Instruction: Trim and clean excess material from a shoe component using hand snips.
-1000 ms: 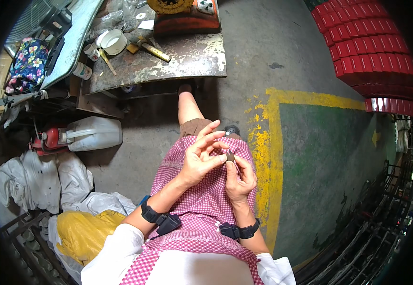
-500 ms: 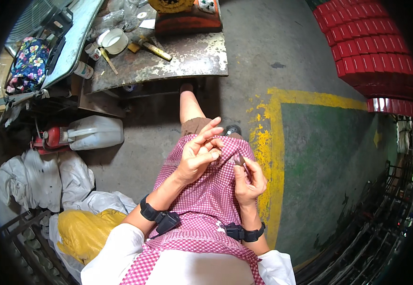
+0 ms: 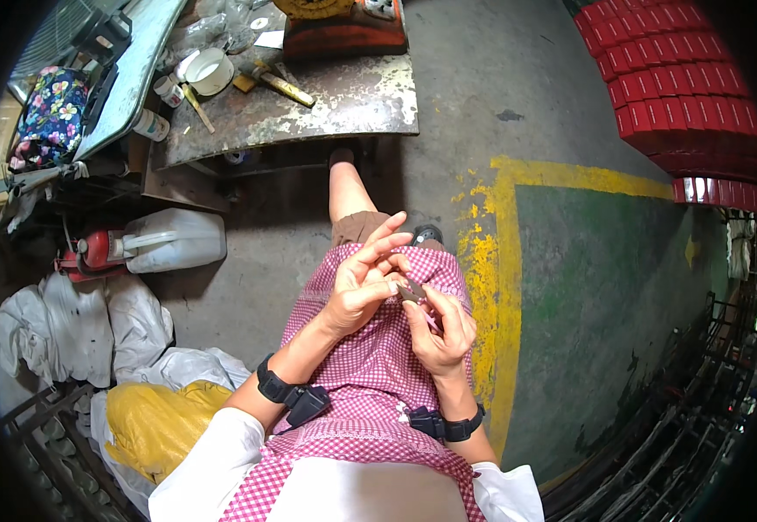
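Note:
Over my lap, my right hand point(image 3: 445, 332) pinches a small, dark brown flat piece point(image 3: 411, 292) between thumb and fingers. Close beside it, my left hand point(image 3: 363, 289) is bent in a pinch, its thumb tip right at the near end of the dark piece. Its outer fingers stretch upward. Whatever sits between that thumb and forefinger is too small to make out. Under both hands spreads a pink-and-white checked apron point(image 3: 356, 370). Black bands point(image 3: 287, 396) circle my wrists.
Ahead stands a worn table point(image 3: 352, 104) with a white cup point(image 3: 210, 72), brushes and an orange machine base point(image 3: 343, 33). A white jug point(image 3: 174, 244), a red fire extinguisher point(image 3: 96, 252) and sacks point(image 3: 165, 422) lie left. Red boxes point(image 3: 683, 83) are stacked far right; dark racks point(image 3: 700, 426) stand nearer.
My right hand has moved left with the dark piece, bringing it up against the left hand's fingertips. The left hand has hardly moved.

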Available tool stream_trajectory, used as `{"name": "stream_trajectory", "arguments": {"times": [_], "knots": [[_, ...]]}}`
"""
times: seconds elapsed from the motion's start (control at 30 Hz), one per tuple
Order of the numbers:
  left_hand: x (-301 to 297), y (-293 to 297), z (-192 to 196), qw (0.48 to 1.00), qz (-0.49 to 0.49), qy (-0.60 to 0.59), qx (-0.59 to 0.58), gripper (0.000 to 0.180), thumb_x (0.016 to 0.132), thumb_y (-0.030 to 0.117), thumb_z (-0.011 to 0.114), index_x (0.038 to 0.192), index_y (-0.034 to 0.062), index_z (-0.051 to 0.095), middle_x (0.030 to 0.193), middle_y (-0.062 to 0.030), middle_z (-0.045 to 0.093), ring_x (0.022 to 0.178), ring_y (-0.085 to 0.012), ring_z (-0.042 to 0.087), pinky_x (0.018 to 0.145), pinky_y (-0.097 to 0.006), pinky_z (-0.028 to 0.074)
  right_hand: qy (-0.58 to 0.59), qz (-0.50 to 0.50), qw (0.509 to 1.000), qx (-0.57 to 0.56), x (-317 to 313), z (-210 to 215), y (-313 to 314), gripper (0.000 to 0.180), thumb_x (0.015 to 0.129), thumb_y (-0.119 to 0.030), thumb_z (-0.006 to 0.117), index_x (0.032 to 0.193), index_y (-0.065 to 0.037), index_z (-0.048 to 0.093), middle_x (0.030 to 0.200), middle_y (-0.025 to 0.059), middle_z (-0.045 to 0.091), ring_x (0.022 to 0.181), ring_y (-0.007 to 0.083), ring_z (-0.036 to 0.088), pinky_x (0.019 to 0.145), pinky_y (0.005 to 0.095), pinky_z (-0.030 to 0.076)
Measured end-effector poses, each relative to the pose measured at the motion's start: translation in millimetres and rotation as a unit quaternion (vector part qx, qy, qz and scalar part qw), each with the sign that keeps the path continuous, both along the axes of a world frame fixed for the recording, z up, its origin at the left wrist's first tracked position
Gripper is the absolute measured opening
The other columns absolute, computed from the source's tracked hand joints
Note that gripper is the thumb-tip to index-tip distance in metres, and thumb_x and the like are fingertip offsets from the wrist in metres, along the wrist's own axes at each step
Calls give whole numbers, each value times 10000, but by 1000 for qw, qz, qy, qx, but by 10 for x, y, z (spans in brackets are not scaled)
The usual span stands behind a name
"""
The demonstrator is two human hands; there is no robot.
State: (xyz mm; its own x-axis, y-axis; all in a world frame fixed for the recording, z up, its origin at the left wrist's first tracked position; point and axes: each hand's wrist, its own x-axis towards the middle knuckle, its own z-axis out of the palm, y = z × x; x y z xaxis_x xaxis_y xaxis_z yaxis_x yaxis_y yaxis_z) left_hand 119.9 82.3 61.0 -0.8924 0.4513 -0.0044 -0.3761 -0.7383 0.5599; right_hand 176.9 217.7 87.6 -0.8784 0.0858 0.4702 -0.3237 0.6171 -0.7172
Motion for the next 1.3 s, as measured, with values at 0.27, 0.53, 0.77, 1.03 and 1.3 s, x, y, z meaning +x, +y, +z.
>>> {"name": "stream_trajectory", "arguments": {"times": [0.27,0.53,0.77,1.03,1.3], "knots": [[15,13,-7,1000,10,5,-18,560,723,-69,581,1259,-52,420,1461,-66,138,980,-131,497,825,-228,439,1,-2,1000,6,-10,-15,-12,274,712,-42,718,931,58,588,692,112,599,541,180,581,471,261,463],[23,19,8,999,15,10,-35,553,724,-72,578,1254,-54,423,1460,-66,140,976,-133,496,828,-233,441,12,-7,1000,15,-13,-28,-3,271,713,-43,720,930,57,593,702,112,603,546,174,585,473,259,466],[25,24,-10,999,22,19,-30,522,733,-104,537,1241,-93,417,1440,-75,160,982,-143,490,827,-255,477,10,-7,1000,14,-11,-25,-1,273,716,-46,717,934,55,588,699,109,601,539,175,581,468,259,461],[27,30,8,998,22,17,-49,537,721,-86,568,1241,-69,431,1457,-76,154,971,-136,497,835,-245,459,16,-10,999,31,-16,-30,3,267,718,-46,715,929,53,585,700,108,601,540,177,583,465,263,459],[21,36,17,998,28,17,-46,511,733,-109,537,1233,-90,428,1434,-81,171,970,-141,501,805,-241,486,38,-17,996,75,6,-39,16,276,721,-22,708,953,47,576,756,141,620,588,222,601,514,292,480]]}}
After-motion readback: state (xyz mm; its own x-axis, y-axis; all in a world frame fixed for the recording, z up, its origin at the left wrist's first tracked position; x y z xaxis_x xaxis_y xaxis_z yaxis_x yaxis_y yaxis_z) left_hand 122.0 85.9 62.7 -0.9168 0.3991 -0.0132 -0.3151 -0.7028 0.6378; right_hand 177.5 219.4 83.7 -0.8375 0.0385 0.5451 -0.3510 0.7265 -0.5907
